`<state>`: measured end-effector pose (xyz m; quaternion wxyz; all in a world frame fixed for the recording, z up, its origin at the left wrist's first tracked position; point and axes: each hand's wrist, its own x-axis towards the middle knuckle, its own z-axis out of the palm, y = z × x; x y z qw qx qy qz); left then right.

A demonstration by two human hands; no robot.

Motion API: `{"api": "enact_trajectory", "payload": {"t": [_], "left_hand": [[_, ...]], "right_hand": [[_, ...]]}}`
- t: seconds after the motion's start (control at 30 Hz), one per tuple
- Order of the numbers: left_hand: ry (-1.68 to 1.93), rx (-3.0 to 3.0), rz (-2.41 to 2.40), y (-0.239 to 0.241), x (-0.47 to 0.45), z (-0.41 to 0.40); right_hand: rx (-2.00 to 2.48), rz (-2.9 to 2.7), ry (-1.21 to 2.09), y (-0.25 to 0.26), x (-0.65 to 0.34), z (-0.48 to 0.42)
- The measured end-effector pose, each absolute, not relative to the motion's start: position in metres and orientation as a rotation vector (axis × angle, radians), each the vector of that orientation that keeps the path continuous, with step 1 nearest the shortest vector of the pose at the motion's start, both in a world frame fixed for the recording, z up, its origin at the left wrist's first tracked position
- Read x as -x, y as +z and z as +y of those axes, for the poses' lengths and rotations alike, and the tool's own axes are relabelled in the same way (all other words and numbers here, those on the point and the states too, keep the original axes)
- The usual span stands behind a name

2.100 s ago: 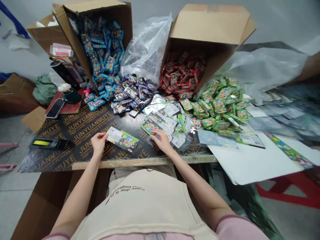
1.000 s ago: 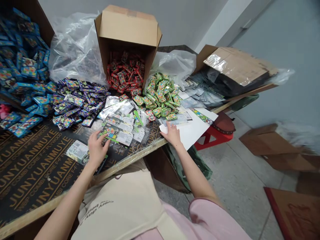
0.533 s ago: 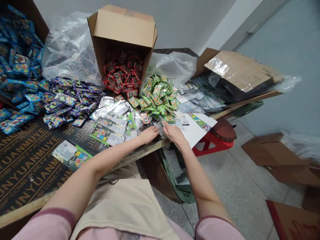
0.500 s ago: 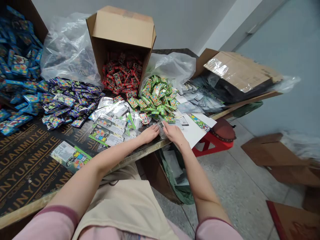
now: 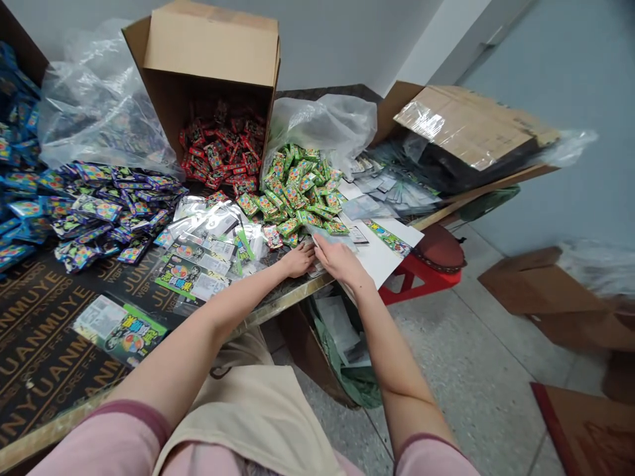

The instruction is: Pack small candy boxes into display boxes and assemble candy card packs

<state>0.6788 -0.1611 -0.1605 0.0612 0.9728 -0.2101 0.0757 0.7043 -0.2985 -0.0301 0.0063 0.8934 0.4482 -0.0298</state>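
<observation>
My left hand [image 5: 297,258] and my right hand [image 5: 337,259] meet near the table's right front edge. Both have fingers pinched on a clear plastic sleeve [image 5: 331,236] that lies just below the heap of green packets [image 5: 292,185]. A stack of printed header cards [image 5: 196,264] lies left of my left hand. One green printed card [image 5: 119,328] lies alone on the dark table [image 5: 44,344] further left. White sheets [image 5: 384,251] stick out over the edge beside my right hand.
A tipped carton [image 5: 208,66] spills red packets [image 5: 218,142]. Purple packets [image 5: 99,205] and blue packets [image 5: 14,172] lie left. Clear plastic bags [image 5: 322,122] stand behind. A red stool [image 5: 429,264] and flattened cartons [image 5: 536,291] occupy the floor right. A green bag [image 5: 347,357] hangs below the table edge.
My left hand let go of the printed card and crossed right to join my right hand. Both now grip the clear sleeve. My view swung right.
</observation>
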Motion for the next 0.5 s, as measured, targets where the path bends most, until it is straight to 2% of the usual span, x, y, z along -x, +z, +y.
{"api": "enact_trajectory", "payload": {"t": [0.5], "left_hand": [[0.145, -3.015, -0.752, -0.131, -0.614, -0.141]], "right_hand": [[-2.775, 1.404, -0.04, -0.047, -0.695, -0.295]]}}
